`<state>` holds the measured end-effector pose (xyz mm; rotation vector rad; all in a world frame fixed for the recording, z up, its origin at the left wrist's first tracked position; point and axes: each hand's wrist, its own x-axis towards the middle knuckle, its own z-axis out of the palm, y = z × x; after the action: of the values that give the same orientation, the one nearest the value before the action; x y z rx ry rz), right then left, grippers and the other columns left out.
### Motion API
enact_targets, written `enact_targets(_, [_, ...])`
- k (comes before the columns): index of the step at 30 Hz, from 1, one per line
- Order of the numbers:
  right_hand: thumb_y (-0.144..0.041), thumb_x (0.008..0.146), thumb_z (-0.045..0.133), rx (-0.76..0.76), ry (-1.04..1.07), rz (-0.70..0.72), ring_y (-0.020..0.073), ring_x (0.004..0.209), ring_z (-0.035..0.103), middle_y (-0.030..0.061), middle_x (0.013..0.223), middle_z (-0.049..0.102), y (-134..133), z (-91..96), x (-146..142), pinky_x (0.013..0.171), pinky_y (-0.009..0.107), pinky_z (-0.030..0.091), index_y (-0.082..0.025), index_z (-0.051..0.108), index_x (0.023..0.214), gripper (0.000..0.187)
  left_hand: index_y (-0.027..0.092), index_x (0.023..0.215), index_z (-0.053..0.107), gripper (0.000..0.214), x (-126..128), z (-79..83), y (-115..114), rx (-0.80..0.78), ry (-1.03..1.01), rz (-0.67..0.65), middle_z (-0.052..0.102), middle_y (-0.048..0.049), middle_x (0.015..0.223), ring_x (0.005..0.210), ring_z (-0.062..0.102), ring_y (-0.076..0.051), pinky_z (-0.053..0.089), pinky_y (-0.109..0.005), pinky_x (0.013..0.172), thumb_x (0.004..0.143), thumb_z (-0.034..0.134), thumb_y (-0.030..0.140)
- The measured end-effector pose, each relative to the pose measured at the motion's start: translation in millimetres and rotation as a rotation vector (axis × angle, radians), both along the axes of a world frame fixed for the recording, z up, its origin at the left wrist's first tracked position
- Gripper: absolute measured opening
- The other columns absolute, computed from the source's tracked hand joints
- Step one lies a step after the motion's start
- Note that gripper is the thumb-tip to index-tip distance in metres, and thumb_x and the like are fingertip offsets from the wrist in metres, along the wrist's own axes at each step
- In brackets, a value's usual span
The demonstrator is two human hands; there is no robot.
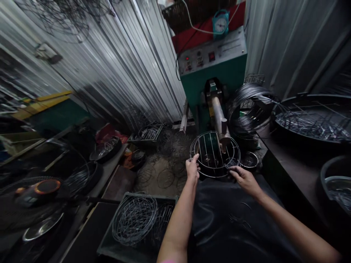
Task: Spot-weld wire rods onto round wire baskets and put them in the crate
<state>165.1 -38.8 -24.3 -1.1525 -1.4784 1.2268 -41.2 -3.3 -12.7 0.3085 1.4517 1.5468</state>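
A round wire rack with straight bars across its ring lies under the electrode arm of a green welding machine. My left hand is closed on the left side of the rack's rim, thumb pointing up. At the near right of the rim, my right hand pinches a thin bent wire beside the ring; the exact grip is too small to make out. The electrode tip reaches down near the rack's right half. Several short bent wires lie on the dark apron over my lap.
A crate of wire rings stands at my left. Wire coils and a large black basin of metal pieces are on the right. A teal clock sits atop the machine. Loose wire rings lie on the floor.
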Motion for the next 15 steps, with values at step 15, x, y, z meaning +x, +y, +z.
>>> enact_targets(15, [-0.051, 0.075, 0.059, 0.048, 0.079, -0.111, 0.0181, 0.065, 0.062, 0.0044, 0.079, 0.067, 10.3, 21.4, -2.8, 0.056, 0.029, 0.051, -0.021, 0.059, 0.083, 0.031, 0.018, 0.064, 0.04, 0.048, 1.6, 3.8, 13.1, 0.064, -0.072, -0.002, 0.034, 0.0101, 0.052, 0.036, 0.029, -0.001, 0.017, -0.014, 0.031, 0.05, 0.078, 0.043])
